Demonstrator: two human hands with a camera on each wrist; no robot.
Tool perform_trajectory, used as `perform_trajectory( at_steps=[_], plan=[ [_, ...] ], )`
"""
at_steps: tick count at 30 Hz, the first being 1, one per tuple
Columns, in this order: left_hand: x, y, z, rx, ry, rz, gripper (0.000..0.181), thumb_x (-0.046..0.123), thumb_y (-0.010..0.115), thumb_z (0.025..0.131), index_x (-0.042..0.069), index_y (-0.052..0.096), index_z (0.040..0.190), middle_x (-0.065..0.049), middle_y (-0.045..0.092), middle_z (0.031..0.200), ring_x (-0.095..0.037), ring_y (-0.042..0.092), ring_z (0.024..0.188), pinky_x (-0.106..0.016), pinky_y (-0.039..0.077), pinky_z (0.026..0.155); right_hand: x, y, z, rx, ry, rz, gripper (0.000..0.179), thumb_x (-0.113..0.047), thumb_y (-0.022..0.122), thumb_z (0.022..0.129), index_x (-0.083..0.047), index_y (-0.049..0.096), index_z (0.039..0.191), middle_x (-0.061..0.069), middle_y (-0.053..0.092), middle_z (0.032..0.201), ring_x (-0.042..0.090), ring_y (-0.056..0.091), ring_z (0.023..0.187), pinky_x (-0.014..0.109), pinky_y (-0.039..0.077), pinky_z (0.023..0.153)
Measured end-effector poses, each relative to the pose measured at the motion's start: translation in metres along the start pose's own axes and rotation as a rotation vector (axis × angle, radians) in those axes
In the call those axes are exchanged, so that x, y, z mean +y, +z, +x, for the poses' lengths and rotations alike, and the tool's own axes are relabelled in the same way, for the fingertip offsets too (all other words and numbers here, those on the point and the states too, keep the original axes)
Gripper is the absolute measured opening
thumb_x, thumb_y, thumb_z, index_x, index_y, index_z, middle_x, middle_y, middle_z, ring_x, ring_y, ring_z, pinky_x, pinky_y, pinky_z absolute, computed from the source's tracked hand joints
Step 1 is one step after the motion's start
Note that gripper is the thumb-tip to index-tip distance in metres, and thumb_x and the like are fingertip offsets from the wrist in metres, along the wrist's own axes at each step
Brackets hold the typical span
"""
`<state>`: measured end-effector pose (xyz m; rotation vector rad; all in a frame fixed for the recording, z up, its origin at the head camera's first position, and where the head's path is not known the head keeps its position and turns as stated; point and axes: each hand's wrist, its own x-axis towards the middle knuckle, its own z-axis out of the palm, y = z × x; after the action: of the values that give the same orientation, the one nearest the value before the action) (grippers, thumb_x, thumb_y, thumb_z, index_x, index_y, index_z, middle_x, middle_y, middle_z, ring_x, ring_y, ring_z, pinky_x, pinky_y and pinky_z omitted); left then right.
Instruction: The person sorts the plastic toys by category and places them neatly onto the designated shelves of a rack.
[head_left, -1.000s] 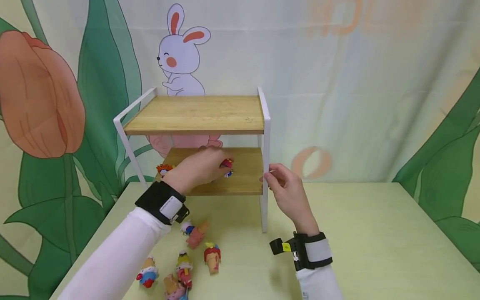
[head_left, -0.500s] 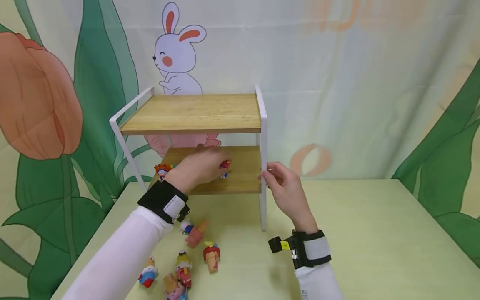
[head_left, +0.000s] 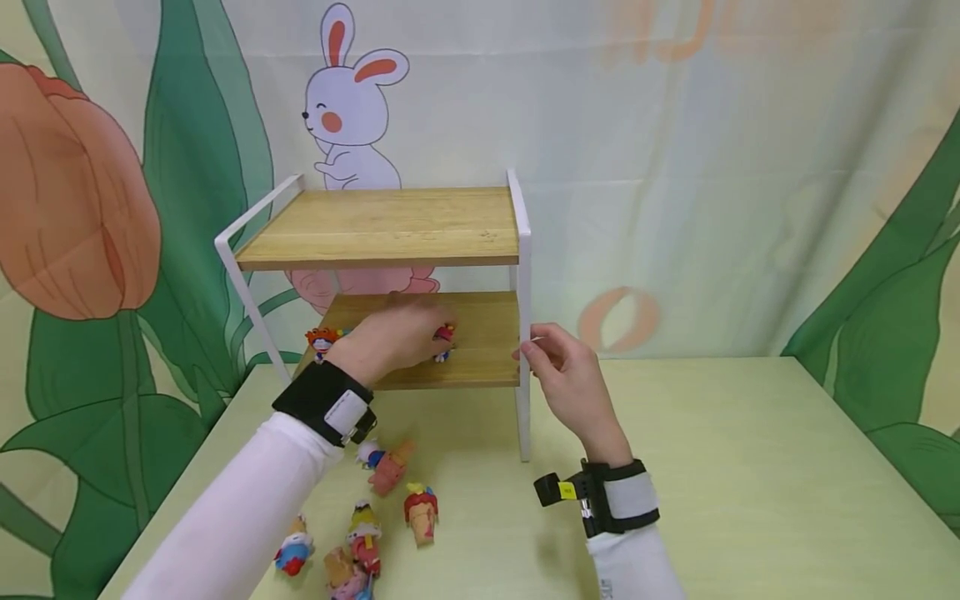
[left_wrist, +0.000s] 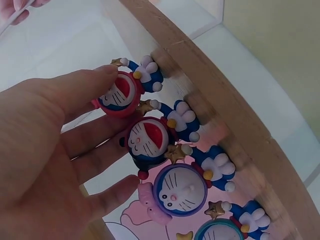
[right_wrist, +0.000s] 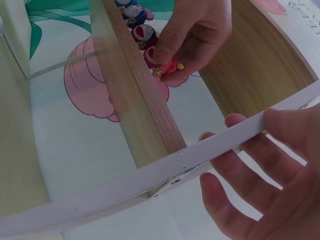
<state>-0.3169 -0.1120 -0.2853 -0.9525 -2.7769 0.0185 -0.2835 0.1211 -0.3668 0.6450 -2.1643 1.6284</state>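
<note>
On the lower wooden shelf [head_left: 487, 342] of a small two-tier rack, my left hand [head_left: 405, 333] pinches a cat figurine [left_wrist: 120, 95] in a red hood, with blue legs. Its feet are at the shelf's front edge. Beside it in the left wrist view runs a row of similar figurines: a dark-hooded one [left_wrist: 147, 140], a purple-hooded one [left_wrist: 180, 190] and a teal-hooded one [left_wrist: 220, 230]. An orange-hooded figurine [head_left: 322, 340] shows at the row's left end. My right hand [head_left: 573, 379] holds the rack's white right-hand post [right_wrist: 200, 150] between thumb and fingers.
Several figurines with ice-cream-cone shapes lie on the table in front of the rack, among them a red-topped one [head_left: 422, 515] and a blue-and-white one [head_left: 294, 550]. The upper shelf [head_left: 390, 225] spans above my left hand. A printed curtain [head_left: 712, 208] hangs behind.
My left hand has shifted the red-hooded figurine slightly left and toward the shelf's front. The right hand keeps its hold on the post. The head view has drifted a little.
</note>
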Motion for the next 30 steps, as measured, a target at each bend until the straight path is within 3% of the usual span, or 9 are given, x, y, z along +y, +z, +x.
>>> perform_trajectory(
  at_steps=[8, 10, 12, 16, 19, 24, 30],
  plan=[
    [0.0012, -0.0020, 0.0001, -0.032, -0.008, -0.014, 0.016, 0.018, 0.070, 0.091, 0.009, 0.059, 0.084, -0.001, 0.046, 0.073, -0.017, 0.047, 0.069, -0.029, 0.038, 0.061, 0.0005, 0.0003, 0.0002, 0.012, -0.003, -0.012, 0.016, -0.011, 0.058, 0.099, -0.001, 0.064, 0.111, 0.006, 0.070, 0.095, 0.030, 0.065, 0.086, 0.039, 0.051, 0.074],
    [0.0012, -0.0023, -0.0002, -0.045, -0.022, -0.016, 0.015, 0.020, 0.071, 0.091, 0.007, 0.064, 0.094, -0.003, 0.054, 0.079, -0.018, 0.051, 0.074, -0.031, 0.043, 0.066, 0.0006, 0.0006, 0.0005, 0.012, -0.004, -0.013, 0.015, -0.011, 0.058, 0.099, -0.003, 0.064, 0.110, 0.006, 0.070, 0.095, 0.029, 0.065, 0.085, 0.038, 0.051, 0.074],
    [0.0009, -0.0024, -0.0006, -0.053, -0.032, -0.022, 0.025, 0.023, 0.072, 0.091, 0.005, 0.066, 0.108, -0.005, 0.062, 0.094, -0.019, 0.055, 0.082, -0.033, 0.047, 0.075, 0.0007, 0.0009, 0.0008, 0.010, -0.002, -0.013, 0.014, -0.011, 0.058, 0.099, -0.004, 0.064, 0.109, 0.006, 0.070, 0.095, 0.031, 0.065, 0.086, 0.038, 0.050, 0.073],
    [-0.0001, -0.0030, -0.0015, -0.037, -0.020, -0.044, 0.042, 0.027, 0.072, 0.090, 0.004, 0.062, 0.123, -0.008, 0.064, 0.108, -0.020, 0.057, 0.087, -0.035, 0.049, 0.081, -0.0003, 0.0009, 0.0010, 0.003, 0.003, -0.014, 0.015, -0.012, 0.058, 0.100, -0.003, 0.064, 0.111, 0.006, 0.070, 0.095, 0.034, 0.064, 0.085, 0.038, 0.049, 0.072],
    [-0.0004, -0.0039, -0.0020, -0.020, 0.003, -0.060, 0.040, 0.028, 0.073, 0.090, 0.004, 0.061, 0.119, -0.006, 0.062, 0.099, -0.019, 0.056, 0.081, -0.034, 0.050, 0.076, -0.0017, 0.0010, 0.0010, 0.001, 0.006, -0.017, 0.017, -0.013, 0.057, 0.100, -0.002, 0.064, 0.112, 0.006, 0.070, 0.095, 0.033, 0.064, 0.085, 0.038, 0.050, 0.072],
    [0.0010, -0.0070, -0.0039, -0.025, 0.011, -0.077, 0.039, 0.027, 0.072, 0.091, 0.004, 0.060, 0.120, -0.006, 0.063, 0.099, -0.018, 0.057, 0.082, -0.034, 0.050, 0.078, -0.0026, 0.0010, 0.0010, 0.001, 0.013, -0.011, 0.017, -0.012, 0.057, 0.100, -0.004, 0.064, 0.113, 0.008, 0.070, 0.096, 0.030, 0.065, 0.087, 0.037, 0.053, 0.078],
    [-0.0007, -0.0096, -0.0093, 0.011, 0.033, -0.111, 0.022, 0.023, 0.068, 0.094, 0.007, 0.060, 0.107, -0.001, 0.053, 0.079, -0.016, 0.053, 0.072, -0.031, 0.047, 0.071, -0.0022, 0.0022, 0.0007, 0.000, 0.015, -0.015, 0.016, -0.012, 0.057, 0.100, -0.005, 0.064, 0.113, 0.008, 0.070, 0.097, 0.030, 0.065, 0.088, 0.038, 0.053, 0.079]
  ],
)
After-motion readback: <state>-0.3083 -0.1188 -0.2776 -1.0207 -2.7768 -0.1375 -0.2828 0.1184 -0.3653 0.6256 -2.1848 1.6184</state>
